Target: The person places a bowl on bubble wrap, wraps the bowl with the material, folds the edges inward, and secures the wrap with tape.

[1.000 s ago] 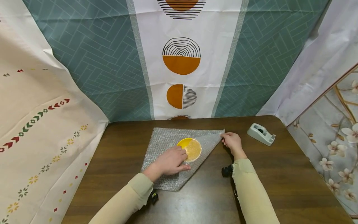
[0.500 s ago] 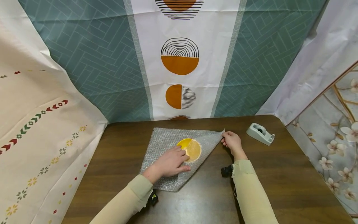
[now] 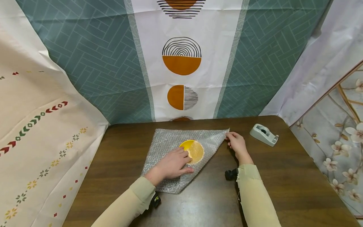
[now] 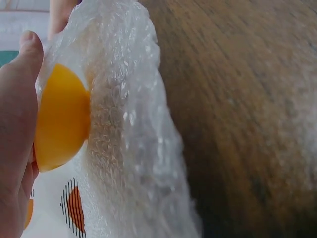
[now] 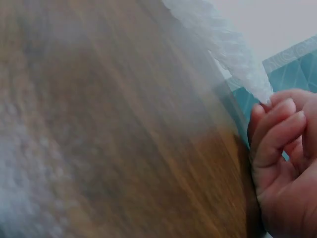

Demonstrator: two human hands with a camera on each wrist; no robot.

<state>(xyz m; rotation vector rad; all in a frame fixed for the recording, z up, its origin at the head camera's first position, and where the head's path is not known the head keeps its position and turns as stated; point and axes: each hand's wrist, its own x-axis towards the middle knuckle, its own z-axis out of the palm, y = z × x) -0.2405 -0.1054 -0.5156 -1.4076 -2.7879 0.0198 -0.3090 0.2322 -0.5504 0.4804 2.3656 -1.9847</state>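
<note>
A yellow bowl [image 3: 186, 144] sits on a sheet of clear bubble wrap [image 3: 164, 142]. One flap of the sheet lies over the bowl's right part, which shows through it. My left hand [image 3: 174, 164] rests on the bowl, its fingers reaching over the near left rim; the fingertips are partly hidden. Seen in the left wrist view, the bowl's rounded side [image 4: 64, 119] is beside that hand. Farther right, my right hand [image 3: 237, 144] pinches a corner of the bubble wrap between thumb and fingers. The right wrist view shows the other fingers of this hand [image 5: 280, 129] curled.
A white tape dispenser [image 3: 264, 135] stands at the back right of the brown wooden table [image 3: 204, 201]. Patterned cloths hang behind the table and along both sides. A small black device is worn at each wrist.
The right hand and the pinched bubble wrap corner have shifted very slightly to the right. The left hand and the bowl stay in place.
</note>
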